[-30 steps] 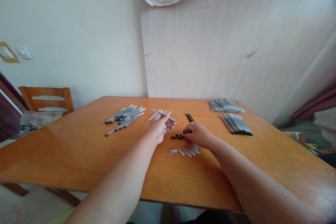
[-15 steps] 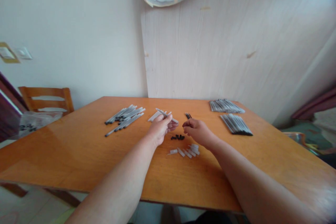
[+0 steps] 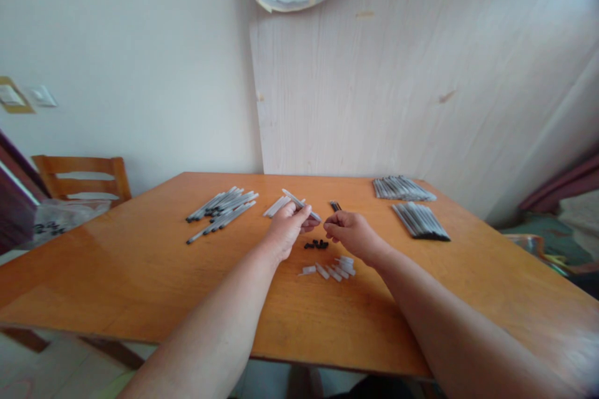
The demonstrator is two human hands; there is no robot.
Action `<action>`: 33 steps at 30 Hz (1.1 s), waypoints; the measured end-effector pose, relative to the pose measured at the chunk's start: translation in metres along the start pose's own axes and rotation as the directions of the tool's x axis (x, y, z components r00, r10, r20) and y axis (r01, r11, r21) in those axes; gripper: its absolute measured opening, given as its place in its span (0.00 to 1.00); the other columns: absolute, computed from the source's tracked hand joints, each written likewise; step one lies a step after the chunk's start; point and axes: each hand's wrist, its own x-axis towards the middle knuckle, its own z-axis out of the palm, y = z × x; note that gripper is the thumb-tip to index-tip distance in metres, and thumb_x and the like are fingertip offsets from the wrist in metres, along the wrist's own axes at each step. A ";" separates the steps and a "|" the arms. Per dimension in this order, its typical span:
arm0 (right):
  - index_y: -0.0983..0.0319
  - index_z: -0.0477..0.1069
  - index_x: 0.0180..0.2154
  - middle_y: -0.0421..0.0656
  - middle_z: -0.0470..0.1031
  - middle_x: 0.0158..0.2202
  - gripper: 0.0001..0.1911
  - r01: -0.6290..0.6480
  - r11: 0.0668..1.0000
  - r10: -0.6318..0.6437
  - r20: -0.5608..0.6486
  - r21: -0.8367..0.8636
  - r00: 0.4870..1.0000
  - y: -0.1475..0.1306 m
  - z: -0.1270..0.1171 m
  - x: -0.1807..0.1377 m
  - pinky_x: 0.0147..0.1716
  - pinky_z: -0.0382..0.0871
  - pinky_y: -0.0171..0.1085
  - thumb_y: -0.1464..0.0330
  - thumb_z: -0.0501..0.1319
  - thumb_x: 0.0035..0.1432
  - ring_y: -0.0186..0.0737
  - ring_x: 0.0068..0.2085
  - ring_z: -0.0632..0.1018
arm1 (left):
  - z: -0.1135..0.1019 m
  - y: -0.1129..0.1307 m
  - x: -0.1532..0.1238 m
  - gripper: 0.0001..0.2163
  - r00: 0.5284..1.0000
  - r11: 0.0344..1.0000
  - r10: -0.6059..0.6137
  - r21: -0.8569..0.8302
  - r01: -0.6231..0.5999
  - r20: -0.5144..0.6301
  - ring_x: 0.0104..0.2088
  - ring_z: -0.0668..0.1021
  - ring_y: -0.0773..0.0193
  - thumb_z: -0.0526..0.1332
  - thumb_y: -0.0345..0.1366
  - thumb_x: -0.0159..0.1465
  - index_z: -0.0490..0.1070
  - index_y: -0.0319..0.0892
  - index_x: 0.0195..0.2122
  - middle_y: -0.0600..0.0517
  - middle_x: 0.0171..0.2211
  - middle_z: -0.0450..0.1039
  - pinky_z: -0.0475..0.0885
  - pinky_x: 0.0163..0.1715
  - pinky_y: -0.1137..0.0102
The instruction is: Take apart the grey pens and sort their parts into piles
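Pen barrels, grey and slim, are at the centre of the frame, grasped in our left hand above the orange table, with their far ends pointing toward the upper left. Our right hand is just beside them on the right, fingertips pinched together; whatever lies between them is too small to tell. Below both hands, small black pieces and short grey pieces lie on the tabletop. A loose pile of pens lies left of centre; neat bundles lie at right.
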 end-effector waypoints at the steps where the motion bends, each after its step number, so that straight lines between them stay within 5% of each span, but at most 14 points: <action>1: 0.63 0.72 0.31 0.41 0.74 0.26 0.09 0.010 0.999 -0.011 -0.011 -0.034 1.000 0.000 -0.002 0.000 0.26 0.63 0.31 0.65 0.57 0.55 0.33 0.26 0.72 | -0.001 0.001 0.001 0.11 1.000 1.000 0.001 -0.018 -0.001 -0.022 0.30 0.80 0.63 0.64 0.41 0.60 0.66 0.39 0.35 0.45 0.32 0.78 0.74 0.33 0.68; 7: 0.63 0.73 0.28 0.39 0.72 0.23 0.09 0.070 0.967 -0.086 -0.054 -0.243 0.995 0.008 -0.015 0.004 0.26 0.58 0.31 0.66 0.58 0.53 0.33 0.26 0.69 | -0.017 0.006 0.012 0.09 0.975 0.987 0.032 -0.147 -0.065 -0.221 0.30 0.80 0.64 0.63 0.39 0.60 0.66 0.39 0.35 0.46 0.32 0.78 0.72 0.31 0.72; 13: 0.63 0.74 0.28 0.40 0.72 0.23 0.08 -0.005 0.937 -0.044 -0.133 -0.349 0.990 0.019 -0.032 0.011 0.25 0.56 0.32 0.66 0.59 0.52 0.34 0.26 0.69 | -0.033 0.008 0.022 0.08 0.905 0.979 0.012 -0.181 -0.097 -0.424 0.29 0.81 0.61 0.59 0.40 0.63 0.63 0.41 0.33 0.47 0.29 0.78 0.73 0.29 0.69; 20: 0.63 0.75 0.28 0.44 0.75 0.26 0.11 -0.276 0.874 0.121 -0.372 -0.401 0.920 0.040 -0.048 0.020 0.25 0.56 0.33 0.63 0.58 0.51 0.37 0.28 0.72 | -0.036 0.004 0.025 0.08 0.893 0.994 0.005 -0.097 -0.055 -0.450 0.25 0.80 0.65 0.60 0.38 0.63 0.62 0.41 0.34 0.48 0.30 0.77 0.73 0.28 0.70; 33: 0.61 0.75 0.35 0.51 0.78 0.37 0.16 -0.448 0.746 0.316 -0.330 -0.492 0.890 0.044 -0.038 0.023 0.31 0.64 0.36 0.58 0.57 0.53 0.47 0.40 0.77 | -0.046 -0.002 0.028 0.08 0.873 0.975 0.137 0.221 -0.035 -0.467 0.24 0.77 0.68 0.59 0.39 0.59 0.64 0.39 0.31 0.48 0.27 0.75 0.63 0.20 0.78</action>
